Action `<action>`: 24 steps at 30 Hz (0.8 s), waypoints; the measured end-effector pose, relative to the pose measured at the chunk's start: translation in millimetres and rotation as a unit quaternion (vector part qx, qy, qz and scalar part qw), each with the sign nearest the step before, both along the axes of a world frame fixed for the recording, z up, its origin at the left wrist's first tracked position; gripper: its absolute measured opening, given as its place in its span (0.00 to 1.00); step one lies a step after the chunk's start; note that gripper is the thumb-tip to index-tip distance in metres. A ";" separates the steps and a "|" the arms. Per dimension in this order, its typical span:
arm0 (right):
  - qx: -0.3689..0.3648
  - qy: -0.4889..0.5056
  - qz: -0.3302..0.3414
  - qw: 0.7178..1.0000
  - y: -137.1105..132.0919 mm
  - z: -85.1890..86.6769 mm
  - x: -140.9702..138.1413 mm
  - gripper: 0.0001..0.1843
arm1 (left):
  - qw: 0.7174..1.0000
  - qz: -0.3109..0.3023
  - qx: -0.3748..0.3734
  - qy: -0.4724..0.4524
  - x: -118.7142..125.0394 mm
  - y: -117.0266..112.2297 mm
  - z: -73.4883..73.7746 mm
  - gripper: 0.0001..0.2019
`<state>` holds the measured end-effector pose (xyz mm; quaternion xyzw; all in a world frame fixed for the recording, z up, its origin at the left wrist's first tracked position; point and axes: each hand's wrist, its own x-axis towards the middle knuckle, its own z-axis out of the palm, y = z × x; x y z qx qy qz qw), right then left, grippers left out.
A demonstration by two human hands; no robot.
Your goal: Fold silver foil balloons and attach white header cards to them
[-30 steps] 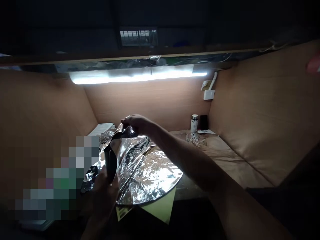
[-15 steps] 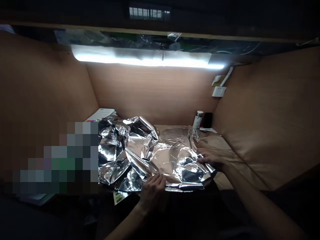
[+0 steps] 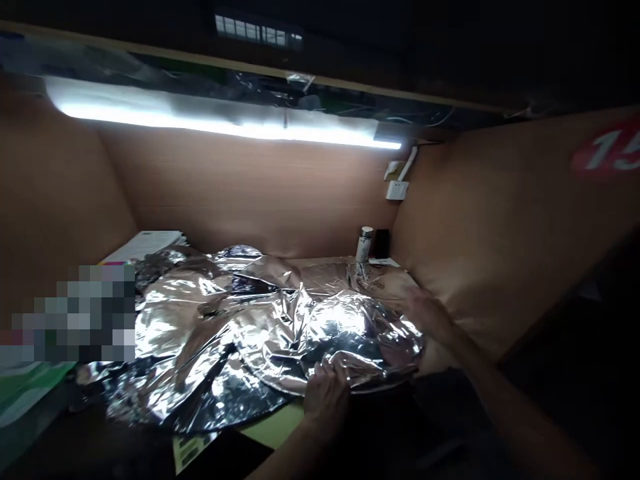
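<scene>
Between the left hand (image 3: pixel 327 393) and right hand (image 3: pixel 430 313) lies crinkled foil (image 3: pixel 280 320).

— We face a booth of brown wooden boards: a back wall (image 3: pixel 250 193), a left wall (image 3: pixel 50 193) and a right wall (image 3: pixel 500 227).
— Above us a long tube light (image 3: pixel 220 123) glows under a shelf (image 3: pixel 350 83). Over it we see only dark, save a small lit grille (image 3: pixel 257 31).
— In the far right corner we find a white socket box (image 3: pixel 397 190) on the wall. Below it stands a small capped bottle (image 3: pixel 365 244), with a dark thing (image 3: pixel 382 243) just beside it.
— On the right wall we make out a red sticker (image 3: pixel 607 152) with blurred white digits. At the left, a stack of papers (image 3: pixel 143 243) lies by the wall.
</scene>
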<state>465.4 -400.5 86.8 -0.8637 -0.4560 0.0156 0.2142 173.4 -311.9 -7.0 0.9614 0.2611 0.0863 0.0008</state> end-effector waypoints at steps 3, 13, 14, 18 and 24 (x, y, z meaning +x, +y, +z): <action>-0.006 -0.123 0.025 0.992 0.9 -33.8 -25.5 0.32 | 0.996 -0.078 -0.020 -0.027 8.8 -3.4 -17.5 0.32; -0.043 -0.137 0.060 0.988 57.4 -66.7 -23.9 0.35 | 0.989 -0.107 -0.092 -0.034 -2.6 26.5 -46.2 0.49; -0.039 -0.138 0.067 0.987 70.5 -63.4 -21.8 0.35 | 0.990 -0.103 -0.089 -0.033 -0.6 24.2 -48.1 0.50; -0.068 -0.125 0.089 0.986 108.8 -74.5 -20.1 0.34 | 0.988 -0.107 -0.105 -0.026 5.0 20.9 -43.7 0.53; -0.119 -0.112 0.089 0.983 117.4 -106.9 -19.1 0.36 | 0.995 0.009 -0.087 -0.047 -17.2 109.9 24.8 0.40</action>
